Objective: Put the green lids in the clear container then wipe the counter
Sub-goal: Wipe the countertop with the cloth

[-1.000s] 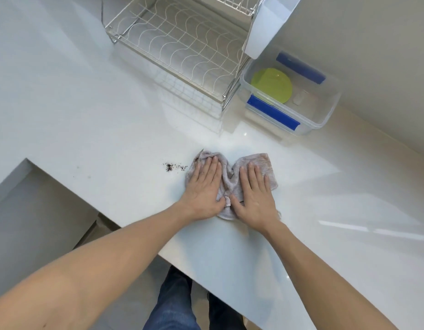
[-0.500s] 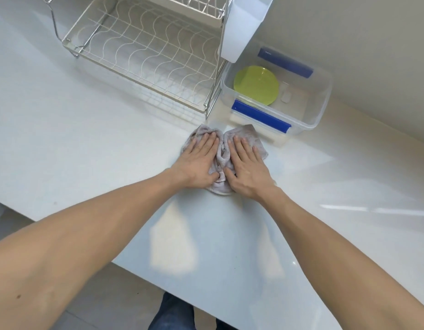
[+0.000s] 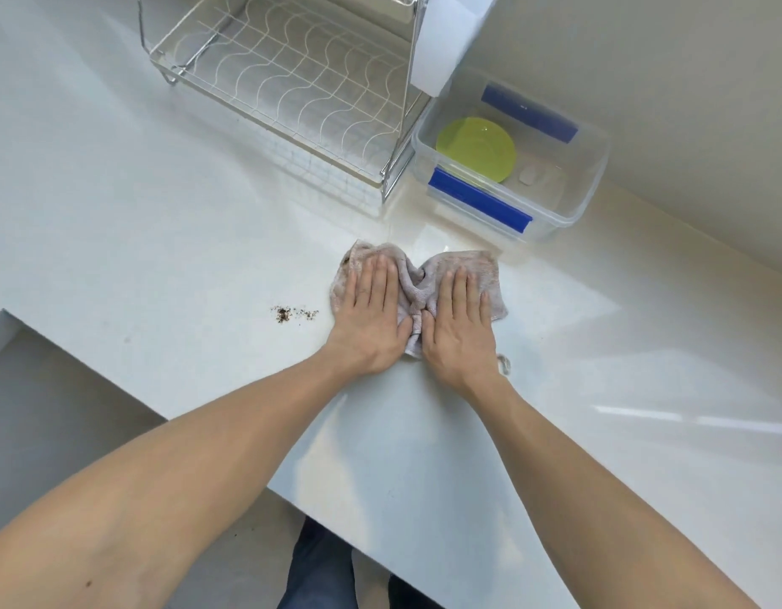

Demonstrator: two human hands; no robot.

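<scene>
Grey terry cloth point(image 3: 418, 285): bunched on the white worktop point(image 3: 161, 222), pinned under left hand point(image 3: 371, 318) and right hand point(image 3: 457, 327), both flat with fingers spread. Green lids point(image 3: 476, 149): inside the clear container point(image 3: 593, 193), at 1 o'clock of the cloth. Crumbs point(image 3: 292, 314): at 9 o'clock, just beside the left hand. Advised: keep palms pressing evenly, sweep toward the crumbs, gather rather than scatter.

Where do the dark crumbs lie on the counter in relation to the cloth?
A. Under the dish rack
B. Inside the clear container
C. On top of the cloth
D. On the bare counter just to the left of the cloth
D: the dark crumbs sit on the bare counter, just left of the cloth that the left hand and right hand press flat.
</scene>
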